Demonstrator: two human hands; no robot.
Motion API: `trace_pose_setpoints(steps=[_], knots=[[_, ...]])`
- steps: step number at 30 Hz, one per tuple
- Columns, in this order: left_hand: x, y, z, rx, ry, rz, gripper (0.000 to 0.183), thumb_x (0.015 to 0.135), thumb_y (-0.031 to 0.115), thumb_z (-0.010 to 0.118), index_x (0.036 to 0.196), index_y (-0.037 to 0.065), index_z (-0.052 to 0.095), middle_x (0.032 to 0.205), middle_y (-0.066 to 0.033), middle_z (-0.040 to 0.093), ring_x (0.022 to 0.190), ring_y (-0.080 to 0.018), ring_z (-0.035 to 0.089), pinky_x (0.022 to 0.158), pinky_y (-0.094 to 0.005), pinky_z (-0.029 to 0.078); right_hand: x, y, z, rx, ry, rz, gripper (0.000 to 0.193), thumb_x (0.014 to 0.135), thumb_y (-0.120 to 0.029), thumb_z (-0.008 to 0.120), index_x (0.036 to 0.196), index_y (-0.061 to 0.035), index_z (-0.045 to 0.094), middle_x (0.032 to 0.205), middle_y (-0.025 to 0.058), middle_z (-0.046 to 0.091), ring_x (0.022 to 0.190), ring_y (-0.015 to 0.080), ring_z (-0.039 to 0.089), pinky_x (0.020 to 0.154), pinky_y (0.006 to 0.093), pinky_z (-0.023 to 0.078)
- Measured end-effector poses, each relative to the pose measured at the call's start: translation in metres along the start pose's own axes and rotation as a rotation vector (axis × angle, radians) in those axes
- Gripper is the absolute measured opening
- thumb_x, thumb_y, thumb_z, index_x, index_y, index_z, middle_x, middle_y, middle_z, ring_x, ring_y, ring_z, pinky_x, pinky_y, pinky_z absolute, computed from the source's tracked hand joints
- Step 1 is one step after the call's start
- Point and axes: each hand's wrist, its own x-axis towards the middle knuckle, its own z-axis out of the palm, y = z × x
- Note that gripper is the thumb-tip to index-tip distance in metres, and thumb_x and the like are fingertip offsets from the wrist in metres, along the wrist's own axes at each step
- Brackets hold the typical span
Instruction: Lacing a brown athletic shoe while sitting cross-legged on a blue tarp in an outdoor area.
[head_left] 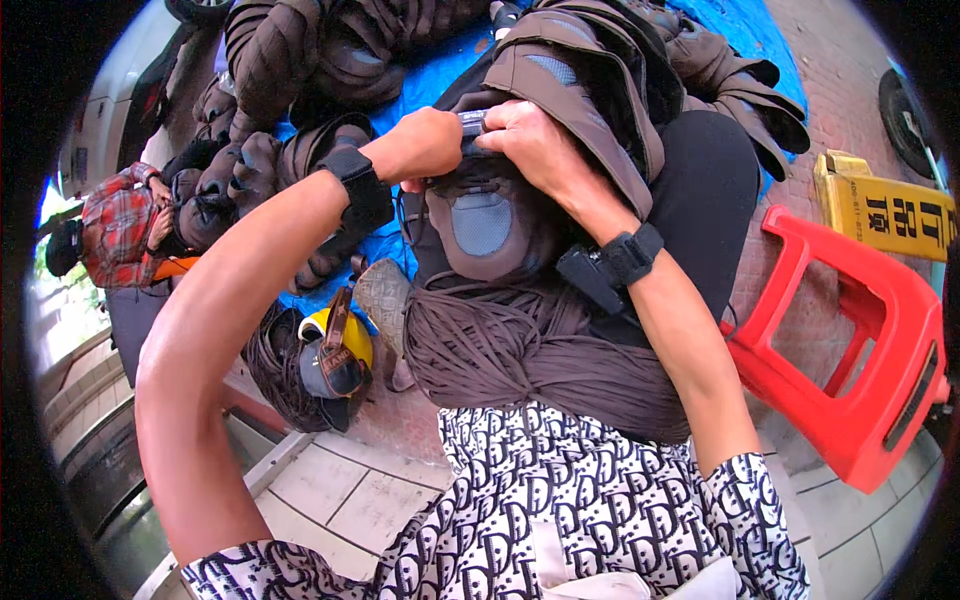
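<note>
A brown shoe upper with a grey-blue mesh toe lies across my lap, toe towards me. My left hand is closed at the left side of its opening; what its fingers hold is hidden. With bent fingers my right hand grips the upper beside a small grey tag at the tongue. Below the toe, a thick bundle of dark brown shoelaces rests on my lap. More nested brown uppers lean over my right thigh, behind my right hand.
Piles of shoe uppers cover a blue sheet. A red plastic stool and a yellow sign stand right. Left are a yellow-and-dark round object, more laces and a seated person in a plaid shirt.
</note>
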Motion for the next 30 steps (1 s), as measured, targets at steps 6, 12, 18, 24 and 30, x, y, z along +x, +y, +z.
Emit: trace_pose_setpoints(steps=[6, 12, 18, 24, 30], knots=[[-0.011, 0.006, 0.012, 0.511, 0.348, 0.289, 0.010, 0.069, 0.004, 0.052, 0.065, 0.000, 0.061, 0.064, -0.0158, 0.061, 0.060, -0.0260, 0.062, 0.054, -0.0360, 0.051, -0.002, 0.003, 0.003, 0.225, -0.051, 0.239, 0.019, 0.068, -0.012, 0.057, 0.068, 0.0063, 0.053, 0.065, 0.0121, 0.053, 0.062, 0.0215, 0.051, 0.061, 0.0327, 0.040], [-0.004, -0.004, 0.015, 0.760, 0.559, 0.595, 0.003, 0.063, 0.009, 0.059, 0.062, 0.007, 0.060, 0.064, -0.0126, 0.060, 0.060, -0.0245, 0.061, 0.048, -0.0351, 0.046, -0.002, 0.008, -0.001, 0.109, -0.008, -0.094, 0.013, 0.070, -0.013, 0.057, 0.070, 0.0007, 0.057, 0.068, 0.0042, 0.053, 0.058, 0.0116, 0.049, 0.056, 0.0245, 0.040], [0.003, -0.006, 0.020, 0.401, 0.510, 0.452, 0.006, 0.067, 0.009, 0.056, 0.066, 0.003, 0.056, 0.064, -0.0166, 0.058, 0.062, -0.0311, 0.059, 0.052, -0.0404, 0.047, -0.002, 0.009, -0.010, 0.399, 0.015, 0.376, 0.012, 0.072, -0.016, 0.056, 0.067, -0.0043, 0.057, 0.063, 0.0003, 0.051, 0.054, 0.0095, 0.046, 0.054, 0.0219, 0.037], [0.012, 0.002, 0.029, -0.401, 0.521, 0.146, 0.017, 0.077, 0.012, 0.049, 0.084, -0.003, 0.055, 0.059, -0.0155, 0.057, 0.051, -0.0220, 0.058, 0.049, -0.0328, 0.047, 0.001, 0.006, -0.012, 0.438, -0.001, 0.415, 0.017, 0.075, -0.022, 0.055, 0.066, -0.0068, 0.057, 0.062, -0.0017, 0.051, 0.053, 0.0082, 0.045, 0.052, 0.0215, 0.035], [0.001, -0.013, 0.034, -0.087, 0.580, 0.330, 0.011, 0.075, 0.004, 0.047, 0.081, 0.000, 0.054, 0.066, -0.0159, 0.057, 0.057, -0.0281, 0.059, 0.051, -0.0364, 0.046, 0.000, 0.001, -0.015, 0.438, 0.088, 0.384, 0.018, 0.074, -0.022, 0.055, 0.070, -0.0057, 0.058, 0.064, -0.0014, 0.052, 0.057, 0.0083, 0.046, 0.054, 0.0224, 0.035]])
